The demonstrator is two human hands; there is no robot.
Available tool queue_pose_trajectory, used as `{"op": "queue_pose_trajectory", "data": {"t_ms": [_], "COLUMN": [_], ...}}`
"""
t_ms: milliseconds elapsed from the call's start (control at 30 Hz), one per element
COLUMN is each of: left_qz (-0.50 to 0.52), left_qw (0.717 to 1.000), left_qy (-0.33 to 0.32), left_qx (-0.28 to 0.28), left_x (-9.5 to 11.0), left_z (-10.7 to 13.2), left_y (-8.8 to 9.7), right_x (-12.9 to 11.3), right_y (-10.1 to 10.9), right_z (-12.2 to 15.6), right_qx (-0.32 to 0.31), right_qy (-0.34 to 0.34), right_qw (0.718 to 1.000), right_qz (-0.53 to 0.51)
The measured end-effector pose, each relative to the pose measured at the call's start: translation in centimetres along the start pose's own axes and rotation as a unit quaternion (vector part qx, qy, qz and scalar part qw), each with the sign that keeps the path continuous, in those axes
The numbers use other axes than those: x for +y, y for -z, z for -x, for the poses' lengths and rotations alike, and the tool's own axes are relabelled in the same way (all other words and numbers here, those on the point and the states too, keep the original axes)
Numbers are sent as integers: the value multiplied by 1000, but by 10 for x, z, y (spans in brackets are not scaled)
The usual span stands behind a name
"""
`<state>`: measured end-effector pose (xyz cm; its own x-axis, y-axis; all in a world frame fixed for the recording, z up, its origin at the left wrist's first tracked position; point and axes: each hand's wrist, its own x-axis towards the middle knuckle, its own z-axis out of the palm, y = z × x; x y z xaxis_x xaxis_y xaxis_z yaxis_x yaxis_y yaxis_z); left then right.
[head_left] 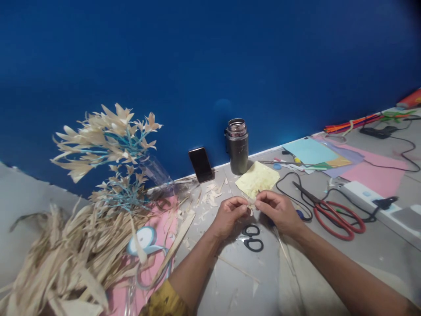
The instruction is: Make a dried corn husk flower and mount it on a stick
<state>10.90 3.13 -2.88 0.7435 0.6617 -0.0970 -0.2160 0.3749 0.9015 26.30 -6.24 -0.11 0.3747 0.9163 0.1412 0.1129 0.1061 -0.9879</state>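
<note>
Between my pinched fingertips is a small pale strip, seemingly dried husk (251, 204). My left hand (230, 216) grips it from one side, thumb against forefinger. From the other side my right hand (277, 211) is closed on it as well; the fingers hide most of the piece. Below the hands lie small black-handled scissors (253, 244), blades partly covered by my left hand. Just behind my fingers is a crumpled yellow paper (255, 176) with smears on it. Cut husk scraps (210, 194) are scattered to the left of my left hand.
At left are a heap of dried husks (55, 259), a tape roll (144, 240) and husk flowers (108, 140) on blue stems. A phone (201, 165) and an uncapped flask (238, 151) stand by the wall. Red-handled scissors (338, 219), cables and a power strip (378, 206) lie right.
</note>
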Motion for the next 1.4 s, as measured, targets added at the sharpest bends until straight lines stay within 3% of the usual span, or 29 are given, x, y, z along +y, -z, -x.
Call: {"op": "queue_pose_trajectory", "data": {"t_ms": [233, 367, 600, 867, 1033, 1133, 1400], "left_qz": [70, 85, 94, 128, 153, 162, 27], "left_qw": [996, 995, 993, 988, 987, 985, 980], "left_qy": [42, 41, 66, 77, 31, 9, -41], "left_qx": [-21, -31, -14, -35, 44, 55, 193], "left_x": [7, 9, 1, 2, -1, -1, 4], "left_z": [3, 3, 2, 1, -5, -8, -14], "left_y": [-4, -4, -2, -1, 2, 4, 12], "right_x": [-4, -2, 0, 2, 1, 0, -5], "right_y": [2, 2, -2, 0, 0, 0, 4], "right_z": [2, 3, 3, 4, 4, 3, -1], "right_qx": [12, -19, -13, 3, 6, 9, 29], "right_qy": [-12, -14, 35, 9, 15, 7, -38], "right_qw": [1000, 999, 999, 1000, 1000, 1000, 997], "right_qz": [-22, -35, 28, -1, 10, 5, -56]}}
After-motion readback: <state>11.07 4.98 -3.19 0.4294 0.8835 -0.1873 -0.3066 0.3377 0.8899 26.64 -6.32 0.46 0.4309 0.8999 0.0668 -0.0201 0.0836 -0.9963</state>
